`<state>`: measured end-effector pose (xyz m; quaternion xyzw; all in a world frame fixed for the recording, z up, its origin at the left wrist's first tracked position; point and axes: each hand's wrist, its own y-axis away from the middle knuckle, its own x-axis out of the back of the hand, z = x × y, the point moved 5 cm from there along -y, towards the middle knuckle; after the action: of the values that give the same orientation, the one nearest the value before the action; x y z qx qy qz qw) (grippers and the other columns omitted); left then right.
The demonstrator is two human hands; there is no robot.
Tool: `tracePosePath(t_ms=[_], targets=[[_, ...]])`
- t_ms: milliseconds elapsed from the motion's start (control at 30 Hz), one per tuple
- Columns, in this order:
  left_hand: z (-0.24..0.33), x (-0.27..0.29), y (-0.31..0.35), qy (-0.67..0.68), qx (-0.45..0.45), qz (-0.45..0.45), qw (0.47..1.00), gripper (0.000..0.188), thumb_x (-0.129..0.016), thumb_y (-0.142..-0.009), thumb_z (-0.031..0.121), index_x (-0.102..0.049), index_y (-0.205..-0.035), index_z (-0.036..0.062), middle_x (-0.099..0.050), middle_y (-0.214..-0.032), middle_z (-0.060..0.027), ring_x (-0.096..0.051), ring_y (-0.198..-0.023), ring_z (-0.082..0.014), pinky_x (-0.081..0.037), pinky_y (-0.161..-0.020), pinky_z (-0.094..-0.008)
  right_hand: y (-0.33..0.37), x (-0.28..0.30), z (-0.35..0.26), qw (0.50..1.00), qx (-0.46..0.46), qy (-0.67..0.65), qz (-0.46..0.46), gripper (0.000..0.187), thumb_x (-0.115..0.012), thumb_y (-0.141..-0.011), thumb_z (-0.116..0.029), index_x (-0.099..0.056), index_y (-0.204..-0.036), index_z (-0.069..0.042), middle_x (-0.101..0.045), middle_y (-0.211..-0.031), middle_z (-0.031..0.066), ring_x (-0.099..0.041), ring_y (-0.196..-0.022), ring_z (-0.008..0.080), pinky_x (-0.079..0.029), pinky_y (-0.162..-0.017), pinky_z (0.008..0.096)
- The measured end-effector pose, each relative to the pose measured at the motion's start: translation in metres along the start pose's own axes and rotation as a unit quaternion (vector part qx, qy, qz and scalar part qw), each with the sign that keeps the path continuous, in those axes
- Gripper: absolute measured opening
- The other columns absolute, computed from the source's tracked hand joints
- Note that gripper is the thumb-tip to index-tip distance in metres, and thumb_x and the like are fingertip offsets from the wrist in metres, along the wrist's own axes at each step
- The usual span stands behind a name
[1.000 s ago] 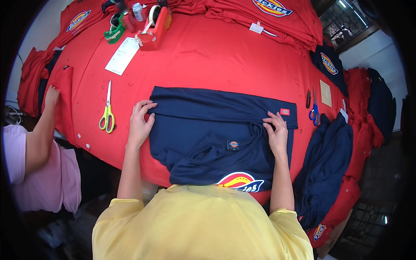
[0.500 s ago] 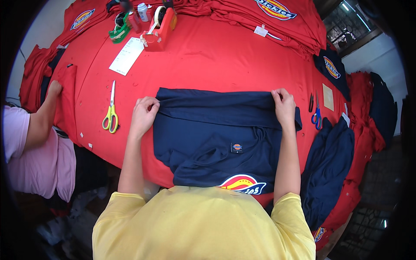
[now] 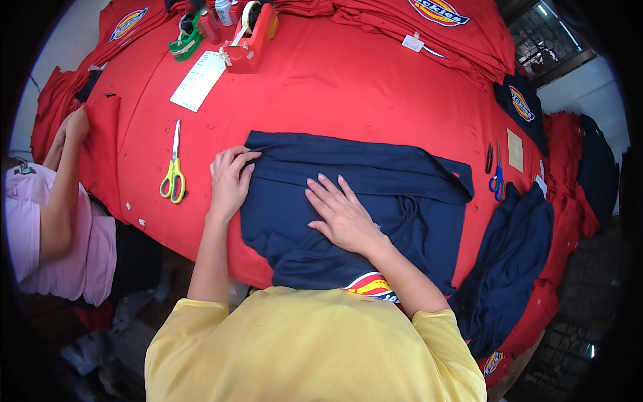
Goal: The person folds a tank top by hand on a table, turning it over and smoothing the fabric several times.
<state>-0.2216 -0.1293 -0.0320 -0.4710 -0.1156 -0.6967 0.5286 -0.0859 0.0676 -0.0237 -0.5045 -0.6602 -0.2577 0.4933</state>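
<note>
A navy blue T-shirt (image 3: 429, 221) lies before me, its far part folded over in a band, with wrinkles across the near half. A colourful printed badge shows at its near edge, partly covered by my arm and body. At the shirt's far left edge, my left hand (image 3: 232, 179) is closed on the fabric, thumb and fingers drawn together. My right hand (image 3: 340, 216) rests flat on the middle of the shirt, fingers apart and palm down, holding nothing. Yellow-handled scissors (image 3: 173, 175) lie left of my left hand.
Red fabric (image 3: 348, 94) covers the table. A red tape dispenser (image 3: 244, 55), a green one (image 3: 186, 44) and a paper slip (image 3: 199, 80) are at the far left. Blue scissors (image 3: 497, 183) and another navy garment (image 3: 512, 251) lie right. A co-worker's hands (image 3: 71, 127) handle red cloth.
My right hand has let go of the shirt's far right edge and moved left and nearer, flattening onto its middle. My left hand stays at the left edge. The co-worker's hands have moved.
</note>
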Motion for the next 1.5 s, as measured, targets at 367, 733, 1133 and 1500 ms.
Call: tracePosePath(t_ms=[367, 733, 1133, 1500], targets=[[-0.009, 0.004, 0.001, 0.05, 0.047, -0.044, 0.997, 0.038, -0.061, -0.081, 0.006, -0.062, -0.118, 0.0136, -0.057, -0.121, -0.0061, -0.045, -0.12, -0.0256, -0.028, -0.103, -0.0383, 0.002, 0.0, 0.005, 0.999, -0.012, -0.029, 0.03, 0.05, -0.063, -0.087, -0.026, -0.054, -0.129, -0.001, -0.046, -0.142, 0.0134, -0.035, -0.137, 0.0272, -0.022, -0.115, 0.0461], [-0.009, -0.003, -0.001, 0.016, 0.06, -0.004, 0.998, 0.018, -0.059, -0.081, 0.004, -0.062, -0.097, 0.0122, -0.061, -0.108, -0.0013, -0.05, -0.109, -0.0234, -0.031, -0.095, -0.0373, 0.003, 0.0, 0.004, 0.999, -0.016, -0.032, 0.039, 0.048, -0.063, -0.087, -0.025, -0.055, -0.128, -0.002, -0.046, -0.142, 0.0127, -0.036, -0.137, 0.0269, -0.023, -0.115, 0.0456], [0.007, 0.002, -0.003, 0.016, 0.008, 0.018, 1.0, 0.018, -0.065, -0.085, 0.013, -0.073, -0.1, 0.0173, -0.064, -0.095, 0.0008, -0.051, -0.098, -0.0196, -0.031, -0.094, -0.0366, -0.068, -0.009, -0.001, 0.998, 0.011, 0.032, 0.058, 0.067, -0.052, -0.092, -0.045, -0.041, -0.139, 0.001, -0.035, -0.149, 0.0163, -0.027, -0.141, 0.03, -0.018, -0.115, 0.0512], [0.006, -0.003, -0.001, -0.022, 0.012, 0.039, 0.999, 0.018, -0.065, -0.085, 0.011, -0.075, -0.099, 0.0174, -0.06, -0.089, 0.0005, -0.05, -0.092, -0.0194, -0.033, -0.093, -0.036, 0.021, 0.024, 0.078, 0.957, -0.242, 0.155, 0.029, 0.082, -0.041, -0.092, -0.058, -0.03, -0.145, 0.004, -0.026, -0.154, 0.017, -0.02, -0.144, 0.0284, -0.01, -0.114, 0.0571]])
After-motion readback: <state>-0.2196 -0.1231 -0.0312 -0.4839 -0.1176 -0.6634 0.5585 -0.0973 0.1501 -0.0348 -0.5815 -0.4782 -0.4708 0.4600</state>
